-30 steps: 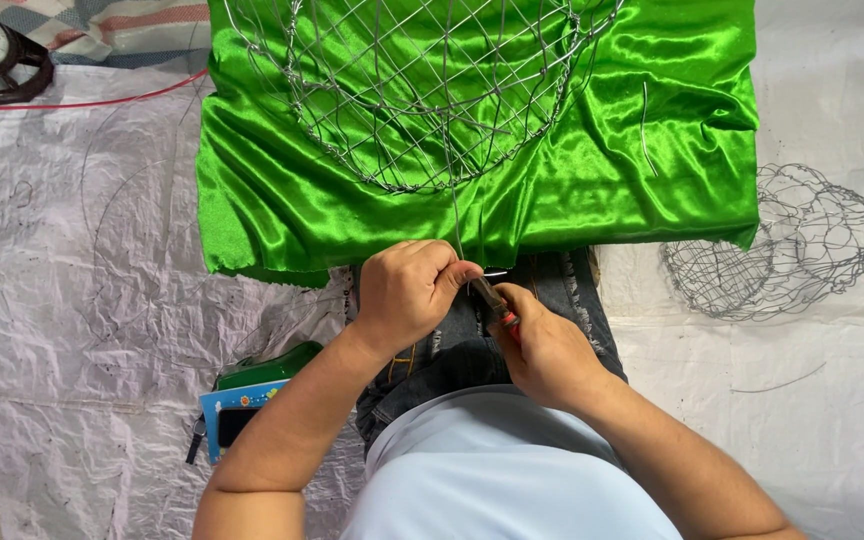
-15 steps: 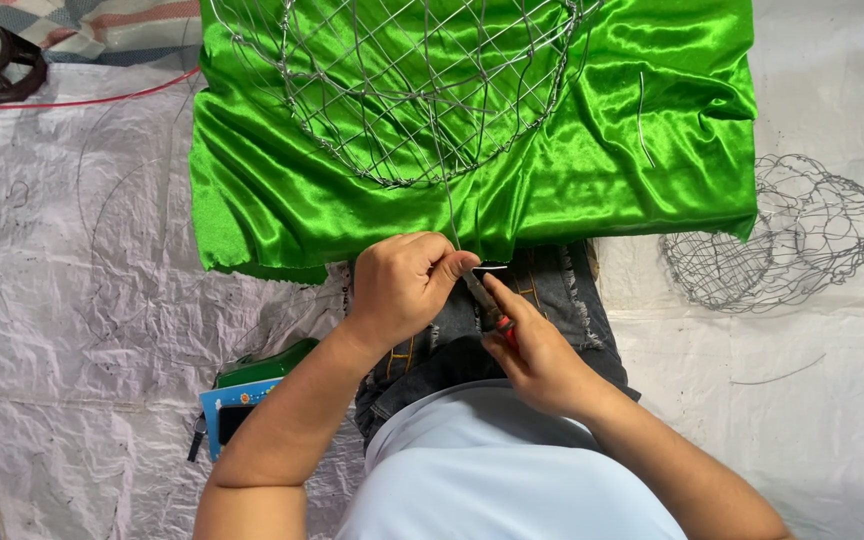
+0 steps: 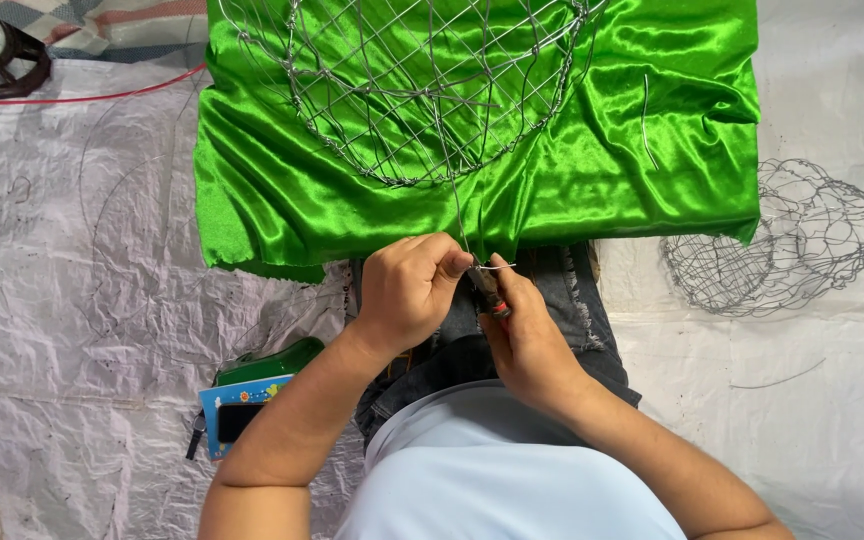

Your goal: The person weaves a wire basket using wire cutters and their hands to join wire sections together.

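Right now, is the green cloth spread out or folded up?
Spread out. The green cloth lies open but wrinkled under the wire frame, its near edge by the hands.

Glossy, satin-smooth green cloth (image 3: 602, 170), creased into soft shining folds. Thin bare metal wire (image 3: 464, 215), dull grey, bent into an open mesh frame (image 3: 422, 90) atop the cloth; same matt grey wire in the second mesh basket (image 3: 792, 240) at the side. Crinkled, semi-translucent white plastic sheeting (image 3: 102, 260) underneath, faintly shiny. Faded, frayed blue denim (image 3: 562, 290) at the lap. Pale, matt, smooth shirt fabric (image 3: 502, 480). Glossy green plastic case (image 3: 272, 362).
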